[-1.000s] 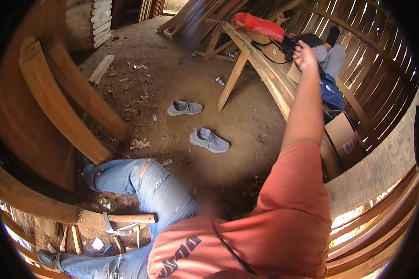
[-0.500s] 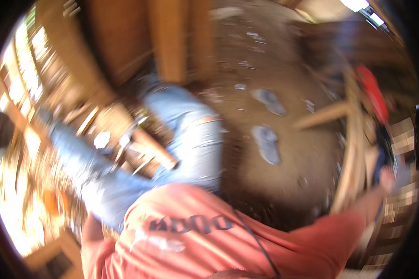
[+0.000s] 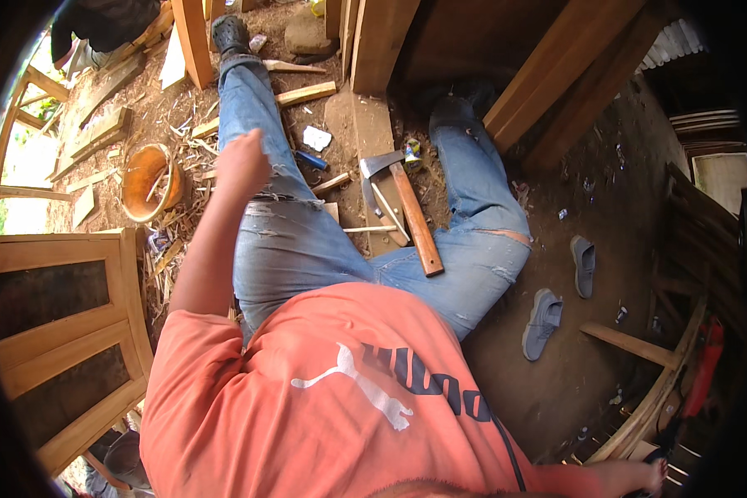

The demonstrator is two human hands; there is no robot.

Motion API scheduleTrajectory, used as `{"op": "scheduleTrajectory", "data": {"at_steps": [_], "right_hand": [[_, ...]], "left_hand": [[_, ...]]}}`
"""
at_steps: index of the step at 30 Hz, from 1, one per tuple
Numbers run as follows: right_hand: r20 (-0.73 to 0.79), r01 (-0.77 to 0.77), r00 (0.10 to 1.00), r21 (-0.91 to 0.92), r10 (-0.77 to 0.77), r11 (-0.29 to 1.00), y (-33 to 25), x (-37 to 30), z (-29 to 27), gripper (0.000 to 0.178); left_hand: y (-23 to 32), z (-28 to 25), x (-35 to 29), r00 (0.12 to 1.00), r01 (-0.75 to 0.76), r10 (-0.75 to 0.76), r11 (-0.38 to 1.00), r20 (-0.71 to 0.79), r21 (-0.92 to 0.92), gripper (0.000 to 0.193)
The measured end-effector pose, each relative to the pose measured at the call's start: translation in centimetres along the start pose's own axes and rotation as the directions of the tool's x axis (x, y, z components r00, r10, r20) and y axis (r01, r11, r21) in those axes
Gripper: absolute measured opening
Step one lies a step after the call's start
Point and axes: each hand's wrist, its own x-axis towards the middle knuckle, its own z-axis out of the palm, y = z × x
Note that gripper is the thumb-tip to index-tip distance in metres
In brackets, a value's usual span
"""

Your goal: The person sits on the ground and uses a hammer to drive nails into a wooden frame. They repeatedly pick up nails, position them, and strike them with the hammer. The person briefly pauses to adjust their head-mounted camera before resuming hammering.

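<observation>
Orange-red fabric T-shirt on torso, above faded, torn blue denim jeans with legs spread. Left hand: raised over the left leg of the jeans, bare forearm extended; fingers seemingly folded inward, grip not determinable owing to blur. Right hand: at the lower right edge, beside the near end of the long, narrow wooden counter; finger position and contact not discernible. Counter location: right side, running away from the right hand, with a bright red elongated bag farther along. Between the legs: steel-headed axe with reddish-brown wooden handle, handle end against the inner right thigh. Near the inner left leg: small blue cylindrical object and crumpled white piece. Outside the left leg: round, dirt-stained orange bucket, tilted, among wood shavings. On the earth floor, right: two grey shoes, apart.
</observation>
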Motion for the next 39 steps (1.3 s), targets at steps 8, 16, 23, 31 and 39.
{"op": "scheduleTrajectory", "data": {"at_steps": [8,16,23,31,39], "right_hand": [[0.843,-0.817,0.121,-0.215,0.524,0.535,14.7,-24.9,14.3,0.01],[0.556,0.039,-0.344,-0.797,0.757,0.603,21.3,-83.7,18.1,0.045],[0.457,0.479,-0.505,-0.558,0.732,0.678,21.6,-94.6,16.8,0.075],[0.278,-0.145,-0.695,-0.958,0.664,0.248,26.4,-92.5,15.6,0.043],[0.43,-0.418,-0.596,-0.887,0.678,0.195,27.7,-92.2,15.3,0.025]], "left_hand": [[9.5,9.6,0.9,0.799,-0.222,0.164,0.975,0.578,0.03,0.027],[9.1,12.9,-3.1,0.606,-0.477,0.382,0.876,0.697,-0.066,0.032],[10.7,18.4,-3.4,0.564,-0.586,0.47,0.807,0.678,-0.072,0.026],[9.5,12.5,-1.8,0.757,-0.175,0.374,0.906,0.536,-0.385,0.022],[7.1,8.0,-4.0,0.93,0.343,0.072,0.188,0.361,-0.92,0.031]]}}
